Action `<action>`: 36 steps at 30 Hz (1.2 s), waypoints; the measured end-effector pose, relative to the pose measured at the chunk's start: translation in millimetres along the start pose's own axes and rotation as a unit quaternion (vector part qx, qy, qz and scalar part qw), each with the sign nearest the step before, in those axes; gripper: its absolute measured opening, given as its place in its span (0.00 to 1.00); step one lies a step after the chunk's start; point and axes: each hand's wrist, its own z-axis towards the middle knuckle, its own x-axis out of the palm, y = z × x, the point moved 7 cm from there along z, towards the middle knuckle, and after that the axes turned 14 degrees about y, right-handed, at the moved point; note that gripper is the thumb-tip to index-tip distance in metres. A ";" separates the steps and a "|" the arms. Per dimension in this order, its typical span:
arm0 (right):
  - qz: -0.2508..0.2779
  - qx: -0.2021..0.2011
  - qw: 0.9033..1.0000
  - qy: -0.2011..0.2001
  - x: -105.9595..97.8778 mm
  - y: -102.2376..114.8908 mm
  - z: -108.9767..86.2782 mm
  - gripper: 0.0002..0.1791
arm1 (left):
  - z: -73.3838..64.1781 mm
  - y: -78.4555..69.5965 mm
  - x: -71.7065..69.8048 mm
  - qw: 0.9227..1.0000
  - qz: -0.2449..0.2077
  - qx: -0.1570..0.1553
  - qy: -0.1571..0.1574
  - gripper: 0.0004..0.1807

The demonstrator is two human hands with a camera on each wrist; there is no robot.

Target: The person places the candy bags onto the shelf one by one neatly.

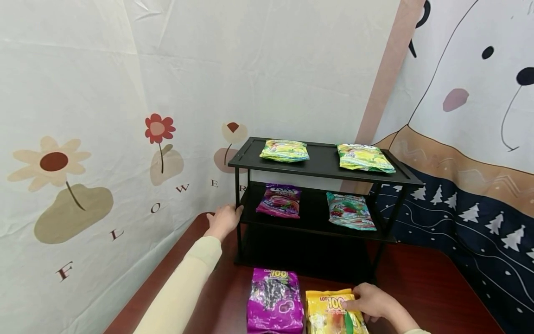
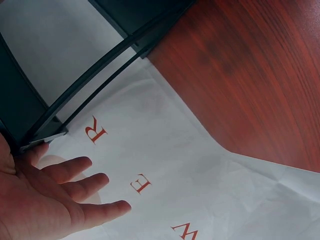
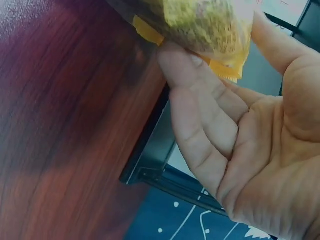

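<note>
In the head view my left hand (image 1: pixel 224 220) is at the left post of a black shelf rack (image 1: pixel 283 170). The left wrist view shows this hand (image 2: pixel 50 195) with several fingers spread, and its forefinger at the rack's corner (image 2: pixel 40 142). My right hand (image 1: pixel 371 301) pinches the upper right edge of a yellow Lot 100 candy bag (image 1: pixel 329 313), thumb on the front. From the right wrist, the fingers (image 3: pixel 200 110) reach under the bag (image 3: pixel 210 30). A purple Lot 100 candy bag (image 1: pixel 275 301) lies just left of the yellow one, untouched.
Two yellow-green candy bags (image 1: pixel 285 151) (image 1: pixel 365 157) lie on the rack's top tier. On the middle tier are a purple-pink bag (image 1: pixel 279 201) and a pale teal bag (image 1: pixel 349 211). The rack stands on a reddish wooden table (image 1: pixel 434 278) before printed cloth (image 1: pixel 104 93).
</note>
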 end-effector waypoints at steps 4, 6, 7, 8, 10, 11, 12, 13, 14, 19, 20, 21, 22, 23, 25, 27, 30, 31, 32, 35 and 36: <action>-0.013 0.009 1.000 -0.021 -1.8 -1.6 2.1 0.20 | 0.1 -1.3 -0.4 1.000 0.003 0.001 0.001 0.24; -0.015 0.013 0.999 -0.036 -4.2 -3.2 2.6 0.19 | 0.1 -1.7 -0.7 1.000 0.004 0.002 0.001 0.24; -0.016 0.015 0.999 -0.044 -5.7 -4.4 2.9 0.18 | 0.2 -1.9 -0.9 1.000 0.004 0.002 0.000 0.24; -0.016 0.019 0.998 -0.054 -7.7 -6.3 3.1 0.17 | 0.3 -2.1 -1.0 1.000 0.004 0.002 0.001 0.24; -0.016 0.029 0.997 -0.074 -12.0 -10.7 3.4 0.19 | 0.5 -2.0 -1.0 1.000 0.005 0.002 0.001 0.24; -0.014 0.033 0.996 -0.083 -14.1 -13.0 3.2 0.21 | 0.6 -1.9 -0.9 1.000 0.006 0.001 0.001 0.24; -0.012 0.036 0.995 -0.091 -16.0 -15.4 3.3 0.25 | 0.8 -1.8 -0.7 1.000 0.006 0.001 0.001 0.24; -0.010 0.041 0.994 -0.097 -17.8 -18.2 3.4 0.28 | 0.9 -1.7 -0.5 1.000 0.006 0.000 0.002 0.24; -0.008 0.044 0.994 -0.101 -19.3 -20.7 3.3 0.32 | 1.0 -1.7 -0.2 1.000 0.007 -0.001 0.002 0.24; 0.012 0.060 0.996 -0.070 -19.4 -37.9 5.2 0.41 | 1.7 -1.3 0.6 1.000 0.005 0.001 0.004 0.25; 0.018 0.065 0.996 -0.055 -17.0 -40.6 4.9 0.40 | 1.7 -1.0 0.5 1.000 0.005 0.001 0.004 0.25; 0.025 0.070 0.996 -0.039 -14.2 -43.0 4.4 0.37 | 2.0 -0.8 0.6 1.000 0.006 0.002 0.004 0.25; 0.030 0.076 0.996 -0.023 -11.0 -44.6 3.5 0.35 | 2.3 -0.5 0.7 1.000 0.006 0.003 0.004 0.25; 0.035 0.081 0.996 -0.008 -8.0 -45.7 2.2 0.33 | 2.5 -0.5 0.7 1.000 0.005 0.002 0.004 0.25; 0.044 0.084 0.995 0.016 -2.1 -46.1 -0.3 0.29 | 2.5 -0.3 0.6 1.000 0.007 0.004 0.002 0.25; 0.062 0.085 0.994 0.017 1.1 -43.6 -4.8 0.24 | 2.3 -0.5 0.4 1.000 0.008 0.005 0.000 0.25; 0.088 0.065 0.994 0.025 3.6 -43.4 -6.4 0.20 | 0.9 -0.2 0.1 1.000 0.004 0.004 -0.002 0.24; 0.100 0.058 0.993 0.028 4.2 -43.8 -6.3 0.19 | 0.5 0.0 0.1 1.000 0.002 0.003 -0.001 0.24; 0.112 0.050 0.992 0.031 4.6 -44.2 -5.9 0.18 | 0.2 0.1 0.1 1.000 0.001 0.003 -0.001 0.24; 0.146 0.026 0.988 0.040 5.6 -44.0 -3.6 0.16 | -0.1 -0.1 0.5 1.000 0.001 0.003 0.000 0.24; 0.156 0.019 0.987 0.040 5.5 -43.5 -2.9 0.16 | -0.1 -0.4 0.7 1.000 0.003 0.003 0.001 0.24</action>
